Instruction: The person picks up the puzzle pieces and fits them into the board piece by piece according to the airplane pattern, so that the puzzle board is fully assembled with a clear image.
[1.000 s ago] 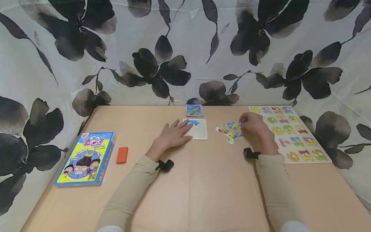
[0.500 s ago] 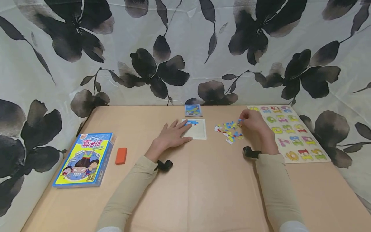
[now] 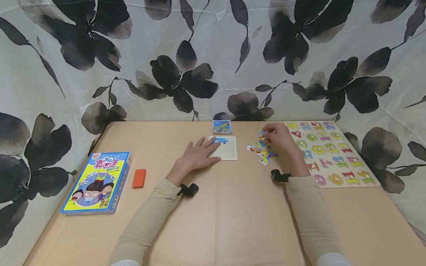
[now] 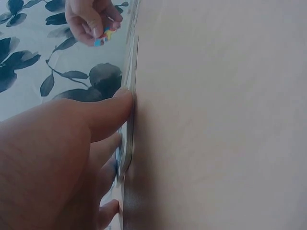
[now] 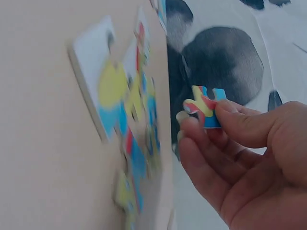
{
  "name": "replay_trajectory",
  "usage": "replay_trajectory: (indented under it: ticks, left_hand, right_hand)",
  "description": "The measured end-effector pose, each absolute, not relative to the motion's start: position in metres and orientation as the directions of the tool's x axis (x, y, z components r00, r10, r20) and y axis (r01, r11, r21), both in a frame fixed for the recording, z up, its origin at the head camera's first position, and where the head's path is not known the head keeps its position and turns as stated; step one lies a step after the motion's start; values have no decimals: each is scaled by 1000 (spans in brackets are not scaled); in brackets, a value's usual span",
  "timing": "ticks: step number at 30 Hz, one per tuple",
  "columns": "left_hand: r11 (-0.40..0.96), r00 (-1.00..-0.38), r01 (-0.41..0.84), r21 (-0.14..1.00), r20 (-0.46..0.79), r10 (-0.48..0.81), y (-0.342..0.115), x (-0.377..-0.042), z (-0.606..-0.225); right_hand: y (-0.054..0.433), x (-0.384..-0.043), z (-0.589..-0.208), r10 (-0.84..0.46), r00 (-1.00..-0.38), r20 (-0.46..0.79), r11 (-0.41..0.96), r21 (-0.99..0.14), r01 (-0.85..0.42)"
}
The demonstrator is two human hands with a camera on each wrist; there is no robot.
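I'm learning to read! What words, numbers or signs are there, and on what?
"真心话", pink, on the box; the middle character is stylised, less certain.
The box's other writing: too small to read.
Sheet: coloured shapes, too small to tell if letters.
Held piece: no writing shows.

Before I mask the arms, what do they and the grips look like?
Left sleeve and right sleeve: long, plain beige, with white fabric at the ends nearest the camera. Small black left wrist camera and right wrist camera. The left grip and right grip are bare hands, no gloves. No cables or printed markings visible.
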State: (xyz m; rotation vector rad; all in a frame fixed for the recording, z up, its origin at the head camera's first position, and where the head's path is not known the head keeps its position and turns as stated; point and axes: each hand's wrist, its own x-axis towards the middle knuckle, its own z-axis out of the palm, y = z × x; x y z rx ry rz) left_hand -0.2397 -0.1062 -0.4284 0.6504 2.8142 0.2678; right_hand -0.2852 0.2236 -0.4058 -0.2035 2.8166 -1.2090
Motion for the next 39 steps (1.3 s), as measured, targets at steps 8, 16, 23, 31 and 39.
replay_trajectory:
  ticks: [8,16,23,31,39]
  left_hand:
    - [881,-872,410,237,-180,455,-107,-239,-429]
    - [884,-872,412,220,-187,453,-106,-240,-428]
    - [881,-869,416,224,-187,458,-106,-240,-427]
    - [880,-868,411,239,-191,458,-105,-240,-430]
    - [888,-869,401,227,-212,447,-107,-244,-435]
  right_hand:
    - [187,-288,-413,-199,-980,12,582,-803,-128]
    - [145,-292,-422,-229,-973,-17,543,-832,-114]
    - [125,-295,-427,-188,-981,-52,450,-892,-38]
    - [110,-299,-435,-95,-992,-84,544,-839,19]
    - [100,-296,-431,-69,-996,-65,640,-768,6]
